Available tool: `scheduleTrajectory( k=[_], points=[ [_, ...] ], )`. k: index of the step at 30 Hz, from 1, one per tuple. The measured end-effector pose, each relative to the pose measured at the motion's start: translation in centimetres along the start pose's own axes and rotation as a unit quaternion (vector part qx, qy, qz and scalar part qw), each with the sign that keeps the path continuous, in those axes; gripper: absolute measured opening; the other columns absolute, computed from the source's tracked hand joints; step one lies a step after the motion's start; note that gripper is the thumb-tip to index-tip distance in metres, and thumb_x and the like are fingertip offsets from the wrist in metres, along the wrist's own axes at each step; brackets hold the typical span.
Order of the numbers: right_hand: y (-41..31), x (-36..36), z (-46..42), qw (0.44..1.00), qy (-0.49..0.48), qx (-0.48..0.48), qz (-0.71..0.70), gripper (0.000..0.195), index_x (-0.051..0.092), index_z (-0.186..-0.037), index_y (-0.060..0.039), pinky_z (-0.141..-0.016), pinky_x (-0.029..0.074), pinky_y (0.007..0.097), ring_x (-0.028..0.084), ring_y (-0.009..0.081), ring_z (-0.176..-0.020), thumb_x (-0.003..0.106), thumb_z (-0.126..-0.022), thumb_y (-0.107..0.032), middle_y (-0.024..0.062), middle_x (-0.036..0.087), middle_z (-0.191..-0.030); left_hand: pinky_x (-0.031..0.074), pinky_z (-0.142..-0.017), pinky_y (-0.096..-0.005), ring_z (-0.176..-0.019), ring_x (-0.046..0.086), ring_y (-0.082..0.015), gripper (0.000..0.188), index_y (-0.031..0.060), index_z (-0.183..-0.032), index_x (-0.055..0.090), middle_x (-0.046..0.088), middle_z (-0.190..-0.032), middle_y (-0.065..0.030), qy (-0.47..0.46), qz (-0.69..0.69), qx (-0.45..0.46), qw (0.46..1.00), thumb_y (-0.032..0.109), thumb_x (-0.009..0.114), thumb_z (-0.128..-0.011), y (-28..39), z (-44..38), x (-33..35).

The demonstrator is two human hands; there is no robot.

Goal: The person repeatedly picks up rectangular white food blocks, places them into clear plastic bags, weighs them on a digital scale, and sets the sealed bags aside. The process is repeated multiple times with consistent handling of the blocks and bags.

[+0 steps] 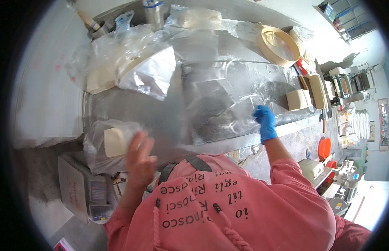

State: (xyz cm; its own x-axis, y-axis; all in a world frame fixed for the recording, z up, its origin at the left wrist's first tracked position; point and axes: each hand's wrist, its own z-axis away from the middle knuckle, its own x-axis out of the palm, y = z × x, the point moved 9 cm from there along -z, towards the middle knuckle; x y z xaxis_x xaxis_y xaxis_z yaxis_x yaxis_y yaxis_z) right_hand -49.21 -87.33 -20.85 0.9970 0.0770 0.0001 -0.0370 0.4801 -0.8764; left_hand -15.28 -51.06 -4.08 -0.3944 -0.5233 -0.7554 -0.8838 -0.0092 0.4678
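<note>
My bare left hand (140, 161) is blurred beside a clear plastic bag (95, 135). Its fingers look apart, with nothing visibly held. Inside the bag is a pale block (114, 142), perhaps a stack of dough sheets, above a digital scale (76, 188). My right hand (266, 122), in a blue glove, hovers over or rests on the floured dark worktop (213, 106) near its front edge; I cannot tell which. Its fingers are curled and nothing shows in them. A similar pale block (298, 99) stands to its right.
Plastic sheeting (150, 75) covers more pale stacks at the back left. A steel canister (153, 15) and a round wooden-rimmed sieve (277, 47) stand along the back. Another long pale stack (316, 91) lies at the right end. An orange basin (324, 148) is beyond the worktop.
</note>
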Motion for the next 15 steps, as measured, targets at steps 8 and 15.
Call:
scheduleTrajectory(
  k=[8, 15],
  points=[
    [-2.3, -27.1, -11.9, 0.961, 0.245, -0.006, -0.131, 0.065, 0.04, -0.123, -0.0033, -0.09, 0.034, 0.0399, 0.046, 0.0244, -0.101, 0.054, -0.081, -0.052, 0.0115, 0.047, -0.114, 0.016, -0.11, -0.0451, -0.135, 0.023, -0.0248, 0.051, 0.0171, -0.134, 0.039, 0.029, -0.144, -0.0079, -0.402, 0.031, 0.305, 0.863, 0.031, 0.049, -0.086, 15.2, -6.0, 32.2],
    [-3.7, -24.4, -14.9, 0.959, 0.069, 0.088, -0.261, 0.075, 0.035, -0.133, -0.008, -0.093, 0.032, 0.0422, 0.044, 0.0255, -0.107, 0.051, -0.08, -0.058, 0.0119, 0.042, -0.126, 0.017, -0.109, -0.0491, -0.135, 0.022, -0.0238, 0.051, 0.017, -0.134, 0.038, 0.027, -0.145, -0.005, -0.404, -0.012, 0.275, 0.872, 0.038, 0.046, -0.088, 18.3, -23.2, 47.6]
  ],
)
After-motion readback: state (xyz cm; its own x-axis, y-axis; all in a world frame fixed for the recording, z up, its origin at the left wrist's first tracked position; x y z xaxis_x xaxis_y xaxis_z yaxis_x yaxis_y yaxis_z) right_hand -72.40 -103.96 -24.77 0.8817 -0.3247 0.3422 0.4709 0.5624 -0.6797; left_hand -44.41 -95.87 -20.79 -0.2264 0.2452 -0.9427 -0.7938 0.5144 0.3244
